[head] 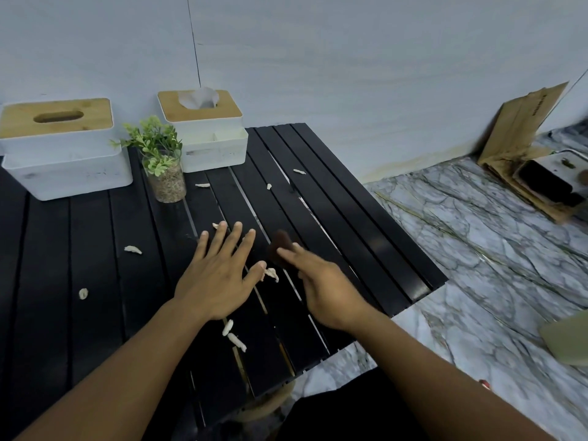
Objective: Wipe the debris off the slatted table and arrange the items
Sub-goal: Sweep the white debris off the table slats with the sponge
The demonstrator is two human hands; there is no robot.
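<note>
Pale debris [271, 274] beside left hand [219, 275]

Table [318, 192] — black slats, pale cream debris [133, 249] scattered across. Two tissue boxes [63, 167] at upper left — white bodies, tan wood-grain lids. Plant [152, 141] green, in a clear jar [168, 183] of speckled beige fill. Floor [477, 249] grey-white marble, dark veining. Cardboard [515, 122] at right brown.

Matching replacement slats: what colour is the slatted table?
Black, plain with no pattern, on the slatted table; seen best in the head view.
</note>
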